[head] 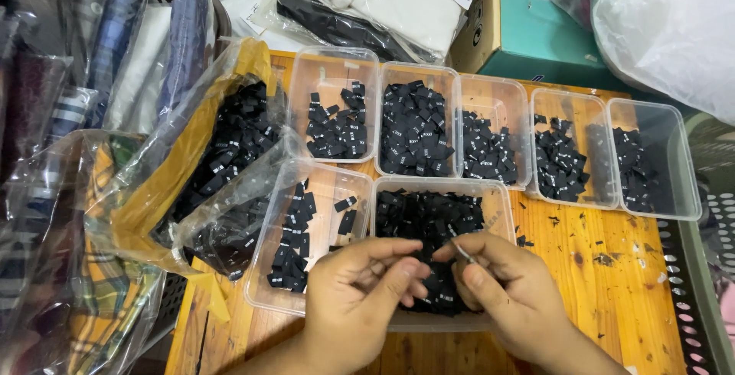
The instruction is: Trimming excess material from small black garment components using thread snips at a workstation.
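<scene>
My left hand [358, 294] and my right hand [507, 289] meet over a clear plastic tub [501, 200] full of small black fabric labels [429, 218]. The right hand pinches a thin metal tool, perhaps small snips [462, 252], between thumb and fingers. My left hand's fingers are pinched together close to the tool's tip, seemingly on a small black label, though the label itself is hard to make out. Another tub [264, 283] to the left holds fewer black labels.
A back row of several clear tubs [496, 88] holds sorted black labels on an orange wooden table [605, 283] strewn with black scraps. Clear bags of labels [230, 153] and bagged folded clothes [99, 53] lie left. A teal box [536, 38] stands behind.
</scene>
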